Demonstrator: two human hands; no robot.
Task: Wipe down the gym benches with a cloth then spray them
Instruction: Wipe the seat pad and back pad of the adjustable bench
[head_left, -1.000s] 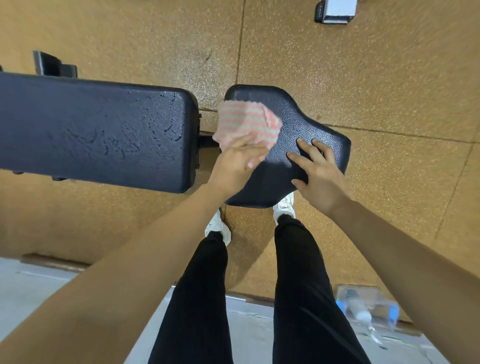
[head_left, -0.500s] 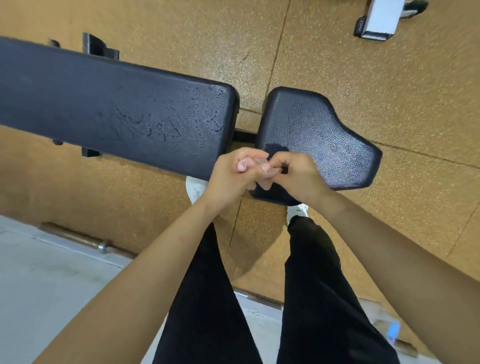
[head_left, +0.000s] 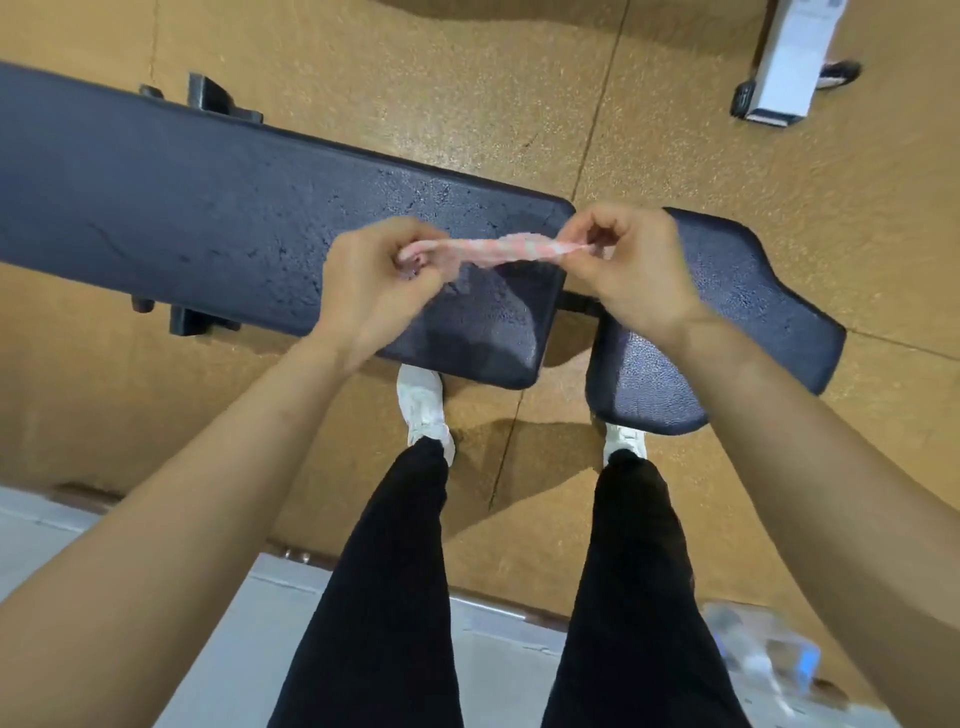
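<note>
We see the pink striped cloth (head_left: 498, 250) stretched into a narrow band in the air above the near end of the long bench pad (head_left: 218, 228), clear of its surface. The left hand (head_left: 379, 280) has its fingers curled shut around one end of the cloth, and the right hand (head_left: 623, 265) pinches the other end between thumb and fingertips, the remaining fingers bent in.

The long pad is dark, with a cracked, pitted skin near the end below the cloth. Just beside it, across a narrow gap, sits the shorter seat pad (head_left: 727, 322), also dark and flaring wider toward the far right. The right wrist crosses over this seat pad.

Below the pads we see 2 white shoes (head_left: 423, 410) on the speckled tan floor (head_left: 519, 93), and 2 legs in black trousers (head_left: 384, 597). A dark seam runs across the floor from the top toward the gap between the pads.

At the lower right edge lies a blurred clear bottle with a blue part (head_left: 769, 657); we cannot tell its type. At the upper right stands a white machine base (head_left: 784, 57).
</note>
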